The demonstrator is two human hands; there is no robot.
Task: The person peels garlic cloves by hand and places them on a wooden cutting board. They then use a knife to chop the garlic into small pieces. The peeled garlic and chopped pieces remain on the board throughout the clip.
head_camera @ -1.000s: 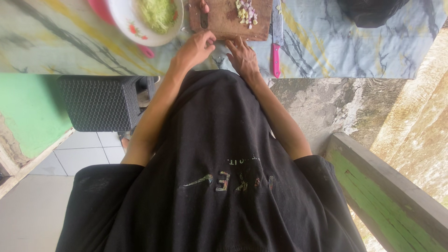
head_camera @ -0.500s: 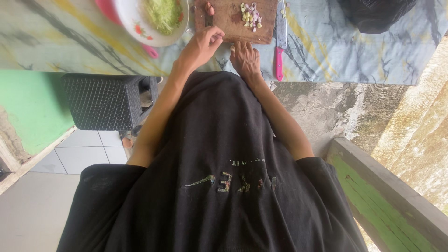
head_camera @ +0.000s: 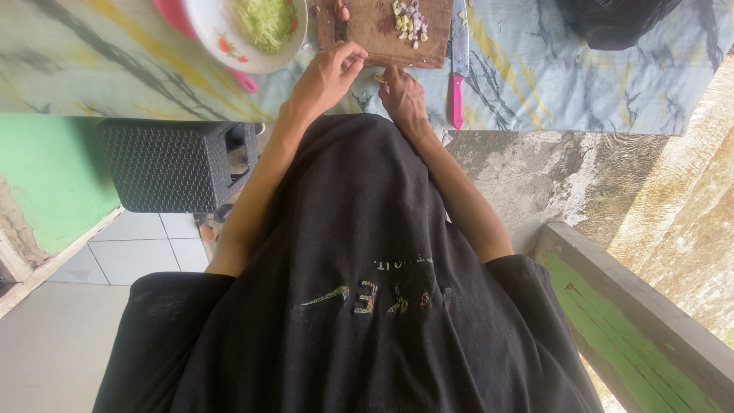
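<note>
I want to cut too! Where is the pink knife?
In the head view the pink-handled knife lies on the marbled tablecloth, just right of the wooden cutting board, beside the right hand.

Wearer, 1 pers., head-cam view.
- Garment: loose black short-sleeved cotton T-shirt (head_camera: 359, 252), plain knit, soft folds down the front; fills most of lower frame.
- Sleeves: short, wide, hems approx. at elbow; both forearms bare below.
- Print: 1 row of faded multicolour lettering across chest w/ a thin swoosh mark beside it, plus a smaller pale line above; seen upside down, worn.
- Left hand (head_camera: 329, 73), right hand (head_camera: 404, 99): bare, no gloves, rings or watch visible.
</note>
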